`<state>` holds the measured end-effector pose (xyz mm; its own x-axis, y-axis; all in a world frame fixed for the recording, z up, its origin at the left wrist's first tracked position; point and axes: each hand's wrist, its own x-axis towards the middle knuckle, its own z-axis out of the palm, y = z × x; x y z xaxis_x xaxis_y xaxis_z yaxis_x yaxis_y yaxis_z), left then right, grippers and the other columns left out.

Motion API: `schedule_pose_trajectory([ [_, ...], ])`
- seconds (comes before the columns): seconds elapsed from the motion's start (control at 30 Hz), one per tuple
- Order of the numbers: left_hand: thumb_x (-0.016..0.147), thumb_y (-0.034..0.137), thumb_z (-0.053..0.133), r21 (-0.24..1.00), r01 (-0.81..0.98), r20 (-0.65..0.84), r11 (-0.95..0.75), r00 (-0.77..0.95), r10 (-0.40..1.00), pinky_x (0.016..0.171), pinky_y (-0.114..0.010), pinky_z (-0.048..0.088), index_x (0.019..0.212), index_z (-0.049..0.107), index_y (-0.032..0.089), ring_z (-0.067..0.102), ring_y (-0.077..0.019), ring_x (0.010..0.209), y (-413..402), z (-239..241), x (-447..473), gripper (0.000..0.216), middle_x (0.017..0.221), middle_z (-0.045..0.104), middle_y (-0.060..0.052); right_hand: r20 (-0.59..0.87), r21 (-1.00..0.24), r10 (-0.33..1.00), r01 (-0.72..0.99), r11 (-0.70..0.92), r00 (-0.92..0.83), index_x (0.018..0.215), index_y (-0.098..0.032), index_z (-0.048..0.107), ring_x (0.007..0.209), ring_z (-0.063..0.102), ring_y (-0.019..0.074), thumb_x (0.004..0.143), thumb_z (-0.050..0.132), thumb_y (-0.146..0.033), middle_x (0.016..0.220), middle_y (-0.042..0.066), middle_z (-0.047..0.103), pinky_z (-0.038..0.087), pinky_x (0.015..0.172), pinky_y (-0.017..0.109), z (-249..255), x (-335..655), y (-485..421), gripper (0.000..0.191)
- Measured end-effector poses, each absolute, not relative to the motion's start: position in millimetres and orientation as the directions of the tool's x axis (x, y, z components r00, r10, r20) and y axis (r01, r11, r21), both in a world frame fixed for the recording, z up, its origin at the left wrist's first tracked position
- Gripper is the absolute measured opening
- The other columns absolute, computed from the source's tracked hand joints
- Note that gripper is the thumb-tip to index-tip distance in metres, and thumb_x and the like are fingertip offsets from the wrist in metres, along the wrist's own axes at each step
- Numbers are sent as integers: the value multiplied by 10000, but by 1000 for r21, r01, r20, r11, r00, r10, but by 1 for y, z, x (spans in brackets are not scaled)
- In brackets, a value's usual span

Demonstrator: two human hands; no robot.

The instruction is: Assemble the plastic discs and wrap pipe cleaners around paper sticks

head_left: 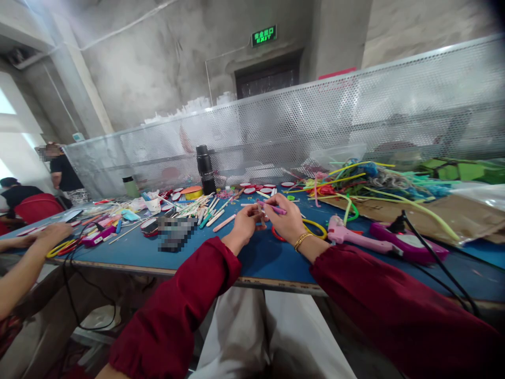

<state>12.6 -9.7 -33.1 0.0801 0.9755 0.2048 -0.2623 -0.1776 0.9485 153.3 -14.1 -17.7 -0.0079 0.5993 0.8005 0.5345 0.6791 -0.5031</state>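
Note:
My left hand (pixel 245 223) and my right hand (pixel 284 217) meet over the blue table (pixel 260 263), both in dark red sleeves. Together they pinch a thin pink-purple stick (pixel 272 208) that lies across the fingers, the right hand's fingers curled over its right part and the left hand's fingertips closed at its left end. A gold bracelet (pixel 302 240) sits on my right wrist. Under the right hand lie a yellow ring (pixel 315 227) and a red ring (pixel 276 235).
A pink glue gun (pixel 355 237) and a purple glue gun (pixel 410 246) with a black cord lie right. Coloured pipe cleaners (pixel 371 181) pile on cardboard behind. Craft sticks (pixel 201 208), a black bottle (pixel 205 169) and a mesh divider (pixel 315 121) stand beyond. Another person's hand (pixel 49 236) rests at left.

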Motion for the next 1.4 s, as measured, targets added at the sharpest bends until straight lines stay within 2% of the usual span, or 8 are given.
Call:
schedule_pose_trajectory([
  [0.13, 779, 201, 763, 947, -258, 216, -189, 80, 973, 627, -287, 567, 988, 687, 154, 680, -163, 744, -9, -34, 12, 227, 1011, 711, -91, 805, -495, 593, 549, 673, -1, 796, -251, 594, 728, 608, 202, 881, 580, -346, 781, 24, 686, 417, 674, 324, -19, 154, -13, 128],
  [0.67, 784, 184, 774, 946, -264, 216, -186, 88, 972, 584, -263, 559, 992, 689, 146, 644, -127, 676, -10, -33, 13, 228, 1000, 708, -92, 808, -494, 589, 541, 681, -4, 798, -251, 590, 740, 616, 203, 885, 580, -346, 788, 26, 687, 420, 686, 326, -18, 153, -13, 130],
  [0.87, 797, 180, 752, 950, -252, 213, -185, 85, 973, 599, -258, 562, 998, 683, 152, 670, -150, 729, -9, -34, 12, 214, 1000, 717, -91, 804, -494, 594, 553, 671, -2, 792, -247, 584, 733, 603, 201, 882, 574, -335, 782, 25, 674, 408, 687, 328, -18, 154, -13, 126],
  [1.07, 775, 210, 796, 950, -253, 212, -184, 89, 973, 611, -261, 563, 992, 692, 148, 649, -131, 692, -8, -34, 12, 249, 963, 709, -78, 806, -498, 591, 545, 675, 4, 803, -242, 580, 740, 602, 200, 881, 567, -338, 799, 27, 669, 411, 695, 325, -19, 154, -12, 125],
  [1.4, 795, 168, 738, 944, -263, 228, -199, 83, 970, 584, -265, 564, 991, 682, 152, 644, -136, 689, -7, -35, 12, 205, 973, 704, -79, 813, -491, 583, 546, 679, 6, 794, -243, 582, 723, 598, 196, 875, 571, -334, 785, 26, 671, 409, 682, 322, -19, 153, -12, 122],
])
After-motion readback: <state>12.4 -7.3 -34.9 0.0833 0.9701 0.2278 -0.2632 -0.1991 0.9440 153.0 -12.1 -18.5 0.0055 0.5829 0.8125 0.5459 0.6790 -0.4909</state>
